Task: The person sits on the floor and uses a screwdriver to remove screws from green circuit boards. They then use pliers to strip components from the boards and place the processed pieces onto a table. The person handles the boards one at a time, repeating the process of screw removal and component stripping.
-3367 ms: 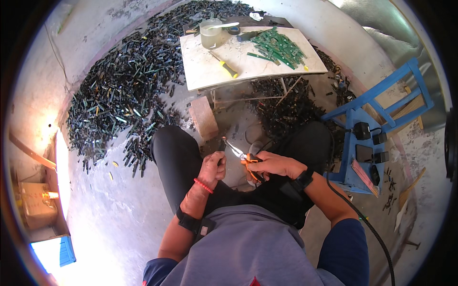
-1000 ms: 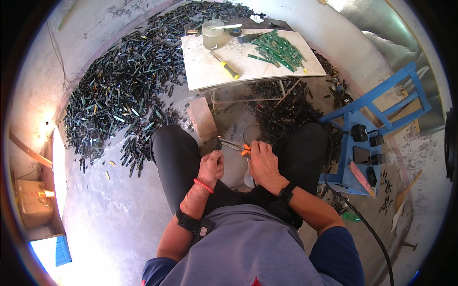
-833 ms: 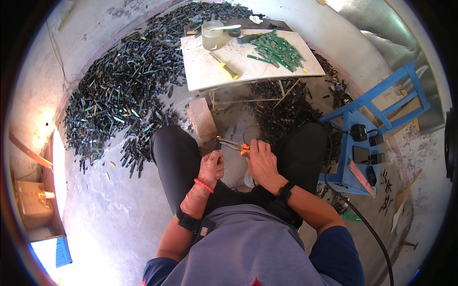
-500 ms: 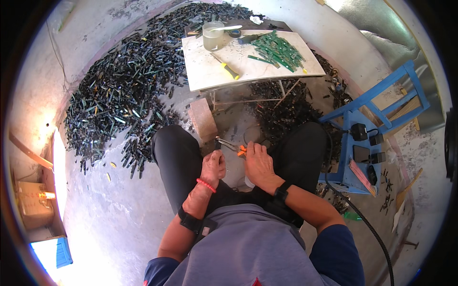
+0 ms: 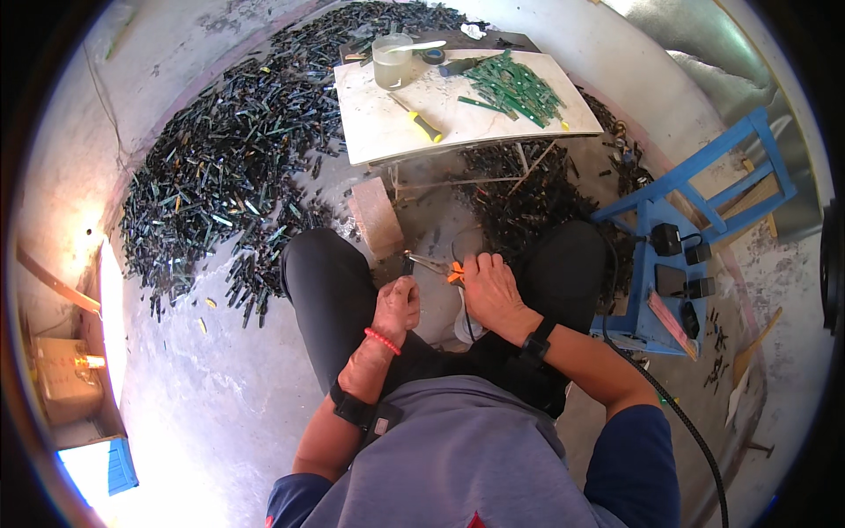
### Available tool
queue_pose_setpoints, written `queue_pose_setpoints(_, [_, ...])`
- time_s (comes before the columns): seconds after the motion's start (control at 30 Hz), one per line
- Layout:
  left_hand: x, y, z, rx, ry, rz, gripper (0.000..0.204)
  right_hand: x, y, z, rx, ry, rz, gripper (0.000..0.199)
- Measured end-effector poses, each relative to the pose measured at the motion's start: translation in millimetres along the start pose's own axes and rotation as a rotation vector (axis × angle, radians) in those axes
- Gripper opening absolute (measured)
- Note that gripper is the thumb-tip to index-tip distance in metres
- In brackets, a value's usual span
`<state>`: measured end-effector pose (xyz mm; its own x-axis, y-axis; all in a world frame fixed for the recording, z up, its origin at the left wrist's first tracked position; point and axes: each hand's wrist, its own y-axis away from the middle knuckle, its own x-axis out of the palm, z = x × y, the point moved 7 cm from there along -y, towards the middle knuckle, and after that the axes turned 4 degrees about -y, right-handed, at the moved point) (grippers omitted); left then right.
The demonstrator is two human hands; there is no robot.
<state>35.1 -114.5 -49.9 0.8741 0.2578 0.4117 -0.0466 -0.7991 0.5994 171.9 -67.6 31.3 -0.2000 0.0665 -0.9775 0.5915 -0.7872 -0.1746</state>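
Observation:
My left hand (image 5: 398,308) is closed over my lap, gripping a small dark strip (image 5: 408,267) whose upper end sticks out above the fingers. To its right, my right hand (image 5: 495,290) is wrapped round an orange-handled tool (image 5: 455,274). The tool's slim metal end (image 5: 428,262) points left and meets or nearly meets the top of the strip. Its exact kind is too small to make out. A pinkish-brown block (image 5: 377,217) stands on the floor just beyond my left hand.
Ahead is a white-topped low table (image 5: 365,132) with green strips (image 5: 518,92), a yellow-handled screwdriver (image 5: 418,121) and a jar of cloudy liquid (image 5: 392,66). Dark strips (image 5: 220,176) heap on the floor at left. A blue chair (image 5: 647,264) carries black adapters; a black cable (image 5: 660,392) runs at right.
My right hand has shifted slightly right with the orange-handled tool. The dark strip now shows more clearly above my left fingers.

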Motion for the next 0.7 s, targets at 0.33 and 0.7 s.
queue_pose_setpoints(0.33, [3, -1, 2, -0.036, 0.034, 0.003, 0.027, 22, 2, -10, 0.099, -0.274, 0.236, 0.020])
queue_pose_setpoints(0.7, [3, 0, 4, -0.040, -0.025, 0.006, 0.027, 65, 34, -1, 0.581, -1.361, 0.905, 0.025])
